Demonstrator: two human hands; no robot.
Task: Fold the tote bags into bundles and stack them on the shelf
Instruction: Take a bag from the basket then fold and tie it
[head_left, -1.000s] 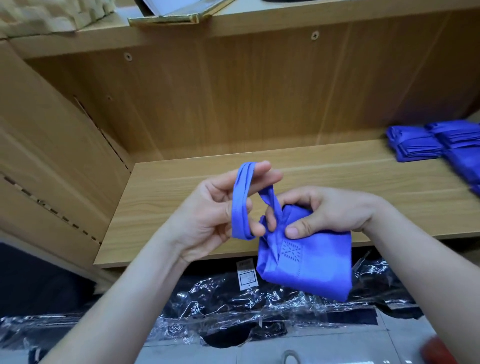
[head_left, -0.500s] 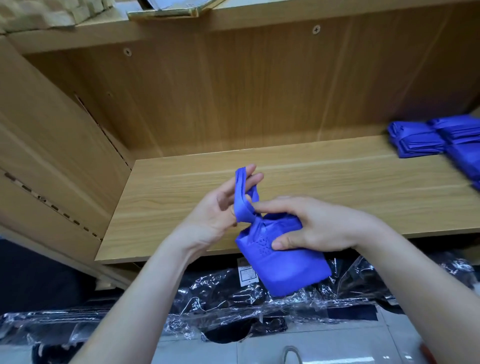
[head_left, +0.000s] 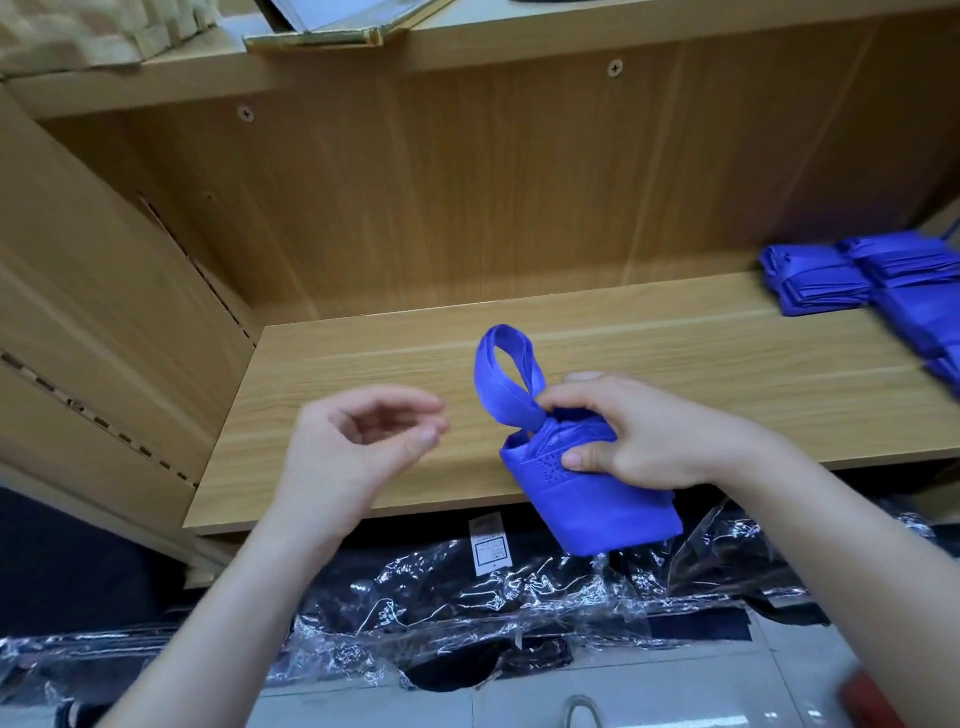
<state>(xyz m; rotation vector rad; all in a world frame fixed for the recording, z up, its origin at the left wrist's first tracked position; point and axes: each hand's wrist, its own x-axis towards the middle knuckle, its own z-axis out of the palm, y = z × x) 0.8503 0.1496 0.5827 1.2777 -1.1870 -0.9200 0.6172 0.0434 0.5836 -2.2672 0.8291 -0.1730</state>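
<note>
Wood-grain shelf (head_left: 649, 338): blue bundles (head_left: 826, 283) lie at its right edge; plastic-wrapped dark packs (head_left: 467, 603) lie below its front edge. My right hand (head_left: 654, 436) grips the folded tote bag (head_left: 602, 509) over the front edge. My left hand (head_left: 353, 452), loosely curled, holds nothing.

The bag (head_left: 597, 499) in the right hand (head_left: 649, 436) is blue cloth, matt and softly creased, with a dotted embossed patch beside the thumb. The bundles (head_left: 821, 283) well right of it look the same matt cloth. The shelf (head_left: 363, 374) beneath the left hand (head_left: 358, 447) is pale wood-grain board, smooth with a faint sheen; above, small metal screws (head_left: 615, 67). Below the wrists, clear plastic wrap (head_left: 467, 608) lies crinkled and glossy, bearing a white paper label (head_left: 488, 543).
</note>
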